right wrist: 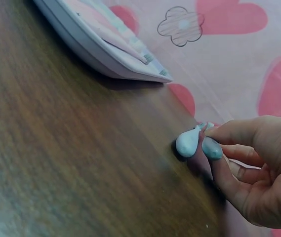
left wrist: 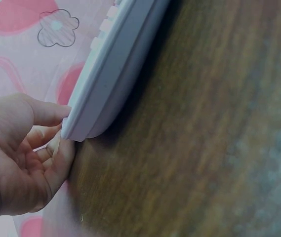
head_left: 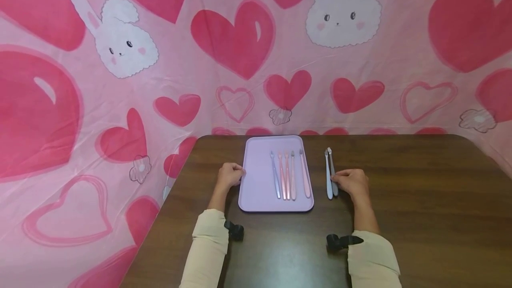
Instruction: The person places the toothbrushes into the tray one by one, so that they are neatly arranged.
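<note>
A lilac tray lies on the dark wooden table, with several toothbrushes in pink and blue-grey lined up on its right half. My left hand is at the tray's left edge; in the left wrist view the tray rim sits pinched between thumb and curled fingers. Right of the tray, a light blue toothbrush and a grey toothbrush lie side by side on the table. My right hand pinches the grey toothbrush's handle end; the light blue toothbrush's end lies against it.
The table stretches wide to the right and toward me. A pink cloth with hearts and bunnies hangs behind it and along its left side. Black wrist camera mounts sit on both cream sleeves.
</note>
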{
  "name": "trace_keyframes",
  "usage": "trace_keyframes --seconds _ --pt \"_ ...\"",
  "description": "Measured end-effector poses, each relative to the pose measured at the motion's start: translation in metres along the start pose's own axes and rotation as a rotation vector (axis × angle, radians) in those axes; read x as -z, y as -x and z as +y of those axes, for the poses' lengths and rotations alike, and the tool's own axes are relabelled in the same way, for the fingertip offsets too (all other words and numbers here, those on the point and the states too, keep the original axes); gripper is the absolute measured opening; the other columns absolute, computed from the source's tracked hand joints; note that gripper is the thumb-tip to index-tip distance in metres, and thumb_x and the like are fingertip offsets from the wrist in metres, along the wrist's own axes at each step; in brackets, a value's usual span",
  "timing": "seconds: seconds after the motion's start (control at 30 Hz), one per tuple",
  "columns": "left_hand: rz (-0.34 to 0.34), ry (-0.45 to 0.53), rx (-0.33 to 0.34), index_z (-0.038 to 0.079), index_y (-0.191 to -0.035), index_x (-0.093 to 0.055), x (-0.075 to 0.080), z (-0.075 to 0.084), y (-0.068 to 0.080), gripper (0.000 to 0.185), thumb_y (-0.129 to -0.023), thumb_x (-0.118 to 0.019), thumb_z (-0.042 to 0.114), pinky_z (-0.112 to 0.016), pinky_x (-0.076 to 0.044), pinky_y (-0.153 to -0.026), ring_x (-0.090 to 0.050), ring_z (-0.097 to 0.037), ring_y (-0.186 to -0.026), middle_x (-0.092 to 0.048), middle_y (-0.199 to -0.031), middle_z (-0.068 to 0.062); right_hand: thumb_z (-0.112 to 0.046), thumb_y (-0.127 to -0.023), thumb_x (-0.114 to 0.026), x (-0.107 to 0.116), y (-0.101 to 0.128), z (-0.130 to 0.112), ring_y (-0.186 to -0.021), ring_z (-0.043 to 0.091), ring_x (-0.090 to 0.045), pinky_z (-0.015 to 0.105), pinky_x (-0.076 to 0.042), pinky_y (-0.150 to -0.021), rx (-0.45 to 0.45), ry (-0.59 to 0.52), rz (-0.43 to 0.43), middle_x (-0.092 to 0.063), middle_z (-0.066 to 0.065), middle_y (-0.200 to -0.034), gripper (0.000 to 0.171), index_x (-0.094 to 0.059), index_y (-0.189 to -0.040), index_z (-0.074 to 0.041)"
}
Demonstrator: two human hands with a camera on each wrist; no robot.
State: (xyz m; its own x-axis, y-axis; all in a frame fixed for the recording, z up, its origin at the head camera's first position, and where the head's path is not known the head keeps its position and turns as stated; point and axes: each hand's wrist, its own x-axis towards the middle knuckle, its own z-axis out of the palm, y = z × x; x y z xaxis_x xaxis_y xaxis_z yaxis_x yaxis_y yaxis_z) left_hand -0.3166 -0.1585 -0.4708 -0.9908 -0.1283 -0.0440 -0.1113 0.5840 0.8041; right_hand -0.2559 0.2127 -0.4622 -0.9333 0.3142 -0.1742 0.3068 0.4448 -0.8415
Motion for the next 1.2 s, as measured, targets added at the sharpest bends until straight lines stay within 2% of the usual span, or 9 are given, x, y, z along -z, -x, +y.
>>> trace_keyframes --seconds 0.07,0.17,0.33,0.63,0.8,1.03,1.2 --pt "0.001 0.006 0.005 -0.003 -0.1 -0.076 0.0 0.0 0.0 0.021 -0.089 -0.069 0.014 -0.033 -0.065 -0.069 -0.069 -0.017 -0.071 -0.075 -0.099 -0.02 -0.021 -0.086 -0.077 0.0 0.0 -0.001 -0.068 0.006 -0.063 0.018 -0.048 -0.06 -0.004 -0.044 -0.013 -0.075 0.0 -0.076 0.038 -0.073 -0.11 0.008" --pt "0.0 0.014 0.006 -0.004 -0.1 -0.075 0.001 0.0 -0.001 0.021 -0.089 -0.069 0.013 -0.034 -0.065 -0.07 -0.07 -0.019 -0.073 -0.075 -0.1 -0.02 -0.018 -0.086 -0.078 0.0 -0.001 -0.002 -0.065 0.0 -0.063 0.014 -0.051 -0.06 0.003 -0.113 -0.032 -0.074 -0.002 -0.077 0.039 -0.072 -0.112 0.011" --pt "-0.008 0.017 0.011 -0.005 -0.101 -0.075 0.003 0.002 -0.001 0.022 -0.09 -0.069 0.013 -0.036 -0.065 -0.072 -0.071 -0.022 -0.077 -0.074 -0.1 -0.021 -0.014 -0.087 -0.077 -0.003 -0.003 -0.005 -0.067 0.0 -0.065 0.013 -0.055 -0.061 0.0 -0.206 -0.067 -0.07 -0.006 -0.075 0.039 -0.07 -0.113 0.013" --pt "-0.019 0.015 0.012 -0.004 -0.103 -0.075 0.004 0.004 -0.001 0.023 -0.092 -0.068 0.015 -0.037 -0.065 -0.075 -0.071 -0.021 -0.078 -0.074 -0.102 -0.021 -0.009 -0.088 -0.075 -0.007 -0.002 -0.01 -0.07 -0.003 -0.062 0.013 -0.057 -0.066 0.006 -0.3 -0.126 -0.065 -0.01 -0.077 0.041 -0.065 -0.118 0.017" --pt "-0.026 0.009 0.008 -0.004 -0.103 -0.074 0.005 0.004 -0.001 0.023 -0.092 -0.068 0.015 -0.038 -0.065 -0.076 -0.072 -0.024 -0.08 -0.074 -0.102 -0.021 -0.009 -0.089 -0.074 -0.007 0.001 -0.016 -0.07 -0.005 -0.06 0.013 -0.057 -0.066 0.009 -0.324 -0.139 -0.063 -0.013 -0.075 0.039 -0.065 -0.117 0.017" --pt "-0.021 0.005 0.007 -0.004 -0.102 -0.074 0.005 0.002 -0.001 0.022 -0.091 -0.068 0.014 -0.036 -0.065 -0.073 -0.073 -0.022 -0.077 -0.074 -0.101 -0.021 -0.012 -0.091 -0.072 -0.011 0.003 -0.019 -0.072 -0.004 -0.06 0.012 -0.057 -0.067 0.015 -0.311 -0.155 -0.063 -0.013 -0.08 0.042 -0.064 -0.122 0.015" --pt "-0.026 0.02 0.018 -0.004 -0.102 -0.074 0.003 0.001 0.001 0.022 -0.09 -0.069 0.013 -0.036 -0.065 -0.073 -0.072 -0.021 -0.077 -0.074 -0.102 -0.021 -0.012 -0.091 -0.073 -0.015 0.004 -0.018 -0.071 -0.005 -0.06 0.011 -0.056 -0.066 0.016 -0.32 -0.158 -0.063 -0.017 -0.076 0.034 -0.069 -0.115 0.011"
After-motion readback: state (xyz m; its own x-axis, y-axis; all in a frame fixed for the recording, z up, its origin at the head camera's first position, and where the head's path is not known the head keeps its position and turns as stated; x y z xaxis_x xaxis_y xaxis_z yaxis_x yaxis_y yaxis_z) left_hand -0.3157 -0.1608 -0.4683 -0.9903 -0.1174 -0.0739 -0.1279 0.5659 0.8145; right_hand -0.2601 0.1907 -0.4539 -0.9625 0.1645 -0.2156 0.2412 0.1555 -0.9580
